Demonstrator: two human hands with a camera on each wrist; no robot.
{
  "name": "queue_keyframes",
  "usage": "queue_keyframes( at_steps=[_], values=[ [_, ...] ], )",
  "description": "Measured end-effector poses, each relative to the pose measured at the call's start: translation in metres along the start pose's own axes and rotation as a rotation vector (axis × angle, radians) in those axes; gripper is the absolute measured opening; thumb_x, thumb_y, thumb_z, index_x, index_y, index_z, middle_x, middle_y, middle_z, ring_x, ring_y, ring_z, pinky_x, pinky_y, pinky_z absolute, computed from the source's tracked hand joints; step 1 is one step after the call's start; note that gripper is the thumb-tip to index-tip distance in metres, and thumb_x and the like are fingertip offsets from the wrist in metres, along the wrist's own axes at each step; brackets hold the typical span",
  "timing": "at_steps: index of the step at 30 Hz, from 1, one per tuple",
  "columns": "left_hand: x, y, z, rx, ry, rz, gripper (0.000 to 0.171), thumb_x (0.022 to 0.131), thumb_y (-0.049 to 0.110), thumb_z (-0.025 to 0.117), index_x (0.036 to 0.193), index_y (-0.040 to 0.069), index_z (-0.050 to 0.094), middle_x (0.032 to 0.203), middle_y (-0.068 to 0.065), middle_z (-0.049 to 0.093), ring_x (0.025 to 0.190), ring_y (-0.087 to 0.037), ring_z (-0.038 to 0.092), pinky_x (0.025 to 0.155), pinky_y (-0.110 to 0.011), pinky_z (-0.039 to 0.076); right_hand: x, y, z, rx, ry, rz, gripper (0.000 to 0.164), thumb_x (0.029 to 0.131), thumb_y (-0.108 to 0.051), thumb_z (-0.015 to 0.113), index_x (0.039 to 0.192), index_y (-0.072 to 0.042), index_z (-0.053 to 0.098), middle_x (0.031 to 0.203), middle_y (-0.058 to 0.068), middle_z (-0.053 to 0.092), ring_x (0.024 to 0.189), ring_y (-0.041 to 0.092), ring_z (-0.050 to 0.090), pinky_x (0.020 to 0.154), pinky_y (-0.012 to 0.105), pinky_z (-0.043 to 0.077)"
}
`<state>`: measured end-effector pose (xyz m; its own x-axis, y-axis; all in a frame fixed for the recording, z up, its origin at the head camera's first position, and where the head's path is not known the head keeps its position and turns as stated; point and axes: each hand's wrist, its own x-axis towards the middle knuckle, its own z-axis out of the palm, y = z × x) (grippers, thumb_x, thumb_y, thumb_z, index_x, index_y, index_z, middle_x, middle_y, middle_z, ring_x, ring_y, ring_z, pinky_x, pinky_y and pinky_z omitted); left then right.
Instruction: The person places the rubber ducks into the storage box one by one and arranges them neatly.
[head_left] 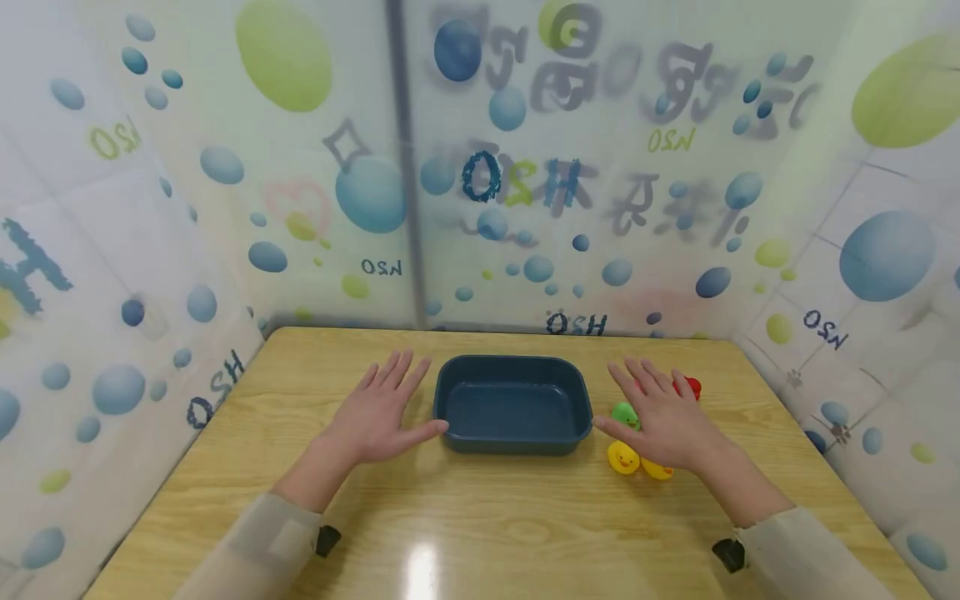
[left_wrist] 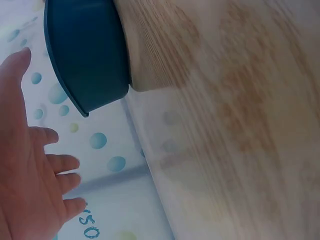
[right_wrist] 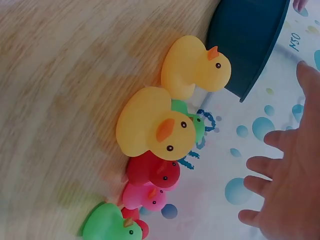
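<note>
Above the counter [head_left: 517,525], our left grip [head_left: 382,421] and right grip [head_left: 663,421] hang spread, holding nothing; toy ducks [head_left: 623,457] sit right of the blue basin [head_left: 513,408], none inside; we judge all handling left.

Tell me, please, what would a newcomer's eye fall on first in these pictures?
Probably the dark blue basin, on the table between the outspread left hand and right hand. Next come the bright toy ducks, clustered right of the basin, and the bubble-patterned wall behind the table.
</note>
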<state>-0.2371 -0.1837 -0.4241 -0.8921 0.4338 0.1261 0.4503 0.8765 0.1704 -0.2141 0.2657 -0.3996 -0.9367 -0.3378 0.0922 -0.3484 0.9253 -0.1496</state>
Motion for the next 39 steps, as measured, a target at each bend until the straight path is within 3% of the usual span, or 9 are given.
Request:
queue_keyframes(
  at_steps=[3, 6, 9, 17, 26, 32, 36, 39],
  values=[
    [0.0, 0.0, 0.001, -0.038, -0.016, 0.001, 0.103, 0.103, 0.075, 0.055, 0.178, 0.014, 0.019, 0.176, -0.025, 0.035, 0.163, -0.047, 0.036, 0.13, -0.065, 0.03, -0.001, 0.001, 0.001, -0.01, 0.023, -0.007, 0.087, 0.106, -0.065, 0.059, 0.171, -0.011, 0.038, 0.175, 0.026, 0.036, 0.16, 0.054, 0.032, 0.125, 0.08, 0.018],
    [0.002, -0.002, 0.002, -0.07, -0.038, 0.008, 0.1, 0.105, 0.075, 0.052, 0.177, 0.013, 0.021, 0.163, -0.028, 0.054, 0.146, -0.049, 0.057, 0.118, -0.064, 0.046, -0.001, 0.004, 0.002, -0.024, 0.051, -0.012, 0.08, 0.107, -0.06, 0.061, 0.166, -0.008, 0.047, 0.169, 0.026, 0.045, 0.153, 0.055, 0.041, 0.122, 0.079, 0.027],
    [0.006, -0.003, 0.003, -0.102, -0.076, 0.007, 0.098, 0.106, 0.076, 0.049, 0.177, 0.016, 0.021, 0.154, -0.025, 0.063, 0.135, -0.046, 0.066, 0.108, -0.063, 0.054, -0.001, 0.007, 0.003, -0.026, 0.061, -0.006, 0.075, 0.108, -0.059, 0.061, 0.162, -0.007, 0.052, 0.165, 0.027, 0.049, 0.148, 0.055, 0.046, 0.12, 0.078, 0.031],
    [0.018, -0.002, 0.007, -0.17, -0.183, -0.01, 0.102, 0.103, 0.083, 0.047, 0.179, 0.023, 0.016, 0.158, -0.015, 0.063, 0.139, -0.04, 0.066, 0.109, -0.061, 0.054, -0.006, 0.017, 0.004, -0.01, 0.059, 0.012, 0.07, 0.108, -0.056, 0.064, 0.156, -0.006, 0.059, 0.159, 0.024, 0.056, 0.145, 0.052, 0.051, 0.119, 0.077, 0.035],
    [0.022, -0.003, 0.013, -0.201, -0.211, -0.042, 0.106, 0.099, 0.088, 0.047, 0.179, 0.026, 0.015, 0.155, -0.015, 0.065, 0.137, -0.036, 0.068, 0.109, -0.059, 0.054, -0.015, 0.032, 0.001, 0.025, 0.107, -0.004, 0.062, 0.108, -0.051, 0.066, 0.149, -0.004, 0.064, 0.149, 0.023, 0.065, 0.136, 0.048, 0.059, 0.115, 0.072, 0.043],
    [0.023, -0.003, 0.014, -0.233, -0.233, -0.056, 0.104, 0.1, 0.085, 0.05, 0.179, 0.029, 0.012, 0.128, -0.007, 0.075, 0.106, -0.022, 0.072, 0.086, -0.048, 0.057, -0.025, 0.039, -0.005, 0.087, 0.108, 0.037, 0.06, 0.11, -0.05, 0.064, 0.15, -0.005, 0.062, 0.144, 0.025, 0.067, 0.129, 0.049, 0.063, 0.109, 0.069, 0.05],
    [0.023, -0.003, 0.015, -0.261, -0.243, -0.063, 0.104, 0.1, 0.084, 0.052, 0.179, 0.029, 0.011, 0.114, -0.002, 0.073, 0.09, -0.014, 0.064, 0.075, -0.039, 0.051, -0.035, 0.042, -0.004, 0.222, 0.077, 0.061, 0.046, 0.109, -0.042, 0.068, 0.14, -0.007, 0.069, 0.126, 0.014, 0.075, 0.106, 0.033, 0.07, 0.09, 0.05, 0.062],
    [0.023, -0.003, 0.014, -0.276, -0.249, -0.066, 0.104, 0.101, 0.082, 0.053, 0.179, 0.029, 0.01, 0.109, 0.0, 0.072, 0.086, -0.014, 0.063, 0.072, -0.037, 0.05, -0.043, 0.045, -0.001, 0.343, 0.046, 0.044, 0.031, 0.109, -0.033, 0.071, 0.13, -0.011, 0.073, 0.114, 0.001, 0.077, 0.092, 0.015, 0.066, 0.076, 0.031, 0.059]
  ],
)
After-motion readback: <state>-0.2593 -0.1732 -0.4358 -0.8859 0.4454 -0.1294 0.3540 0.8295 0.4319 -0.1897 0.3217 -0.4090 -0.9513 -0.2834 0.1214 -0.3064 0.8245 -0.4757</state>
